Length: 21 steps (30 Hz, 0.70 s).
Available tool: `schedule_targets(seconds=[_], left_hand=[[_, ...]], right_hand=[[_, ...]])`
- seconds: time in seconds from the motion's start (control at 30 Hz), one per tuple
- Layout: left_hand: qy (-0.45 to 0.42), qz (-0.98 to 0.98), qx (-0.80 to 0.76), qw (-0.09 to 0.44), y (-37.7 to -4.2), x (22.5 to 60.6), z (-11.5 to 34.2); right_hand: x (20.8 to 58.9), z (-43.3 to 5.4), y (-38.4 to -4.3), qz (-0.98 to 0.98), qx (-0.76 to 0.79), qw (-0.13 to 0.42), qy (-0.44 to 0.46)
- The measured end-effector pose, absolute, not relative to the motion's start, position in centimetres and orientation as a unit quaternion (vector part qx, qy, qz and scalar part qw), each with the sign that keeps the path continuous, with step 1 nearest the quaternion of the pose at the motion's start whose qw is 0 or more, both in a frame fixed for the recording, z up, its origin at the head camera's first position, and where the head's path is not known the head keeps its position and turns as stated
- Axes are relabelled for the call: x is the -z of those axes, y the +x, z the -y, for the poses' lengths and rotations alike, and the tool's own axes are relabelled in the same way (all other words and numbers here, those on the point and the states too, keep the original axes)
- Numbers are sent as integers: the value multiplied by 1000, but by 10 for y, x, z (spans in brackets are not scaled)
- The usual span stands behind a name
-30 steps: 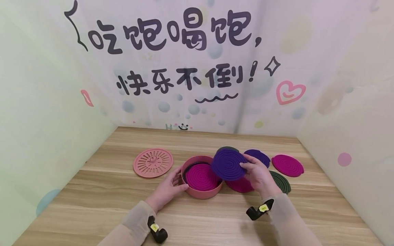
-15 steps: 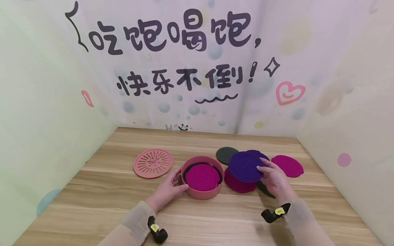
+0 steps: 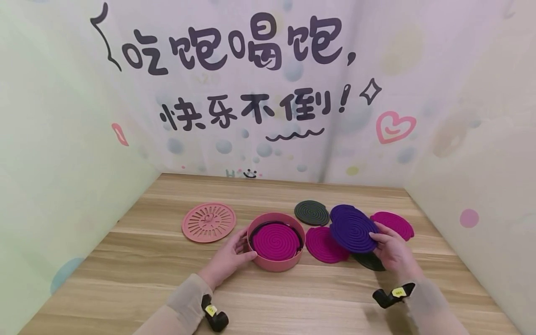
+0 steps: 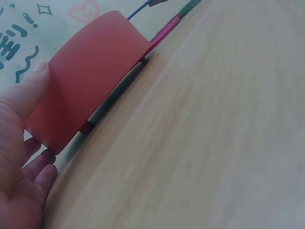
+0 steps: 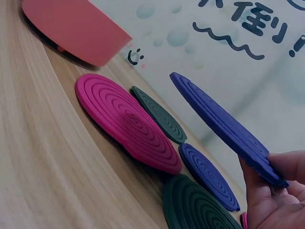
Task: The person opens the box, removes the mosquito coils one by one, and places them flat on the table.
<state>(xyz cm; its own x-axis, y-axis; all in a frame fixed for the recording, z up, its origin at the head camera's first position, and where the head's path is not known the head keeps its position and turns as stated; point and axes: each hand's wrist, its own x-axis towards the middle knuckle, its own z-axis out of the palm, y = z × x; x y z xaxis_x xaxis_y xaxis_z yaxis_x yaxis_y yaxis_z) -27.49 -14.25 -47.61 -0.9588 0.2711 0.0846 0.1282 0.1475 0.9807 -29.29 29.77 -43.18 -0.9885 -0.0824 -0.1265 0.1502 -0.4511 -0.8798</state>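
My left hand [image 3: 226,260] holds the left side of a round pink box [image 3: 277,265], its thumb on the near wall. Inside the box lies a magenta spiral coaster [image 3: 276,241] with a black rim around it. Between thumb and fingers, my right hand [image 3: 395,251] pinches the edge of a dark blue spiral coaster [image 3: 353,230]. That coaster hangs tilted above the table, apart from the others, as the right wrist view shows. Below it are a second blue coaster [image 5: 208,176], a green coaster [image 5: 200,205] and a magenta coaster [image 3: 326,245]; the head view partly hides these.
Left of the box lies a pink slotted lid [image 3: 209,222]. Another green coaster [image 3: 311,212] lies farther back, and a magenta coaster [image 3: 398,224] lies at the far right. The wooden table [image 3: 268,302] meets printed curtain walls at the back and sides.
My right hand has carried the blue coaster rightward, from beside the box to above the coasters on the right. The left hand has stayed on the box.
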Motion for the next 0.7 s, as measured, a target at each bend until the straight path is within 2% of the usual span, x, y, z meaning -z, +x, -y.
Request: schedule_targets(seconds=[0.7], left_hand=[[132, -764, -629, 61, -275, 475, 141]], right_hand=[[448, -363, -275, -423, 900, 73, 72]])
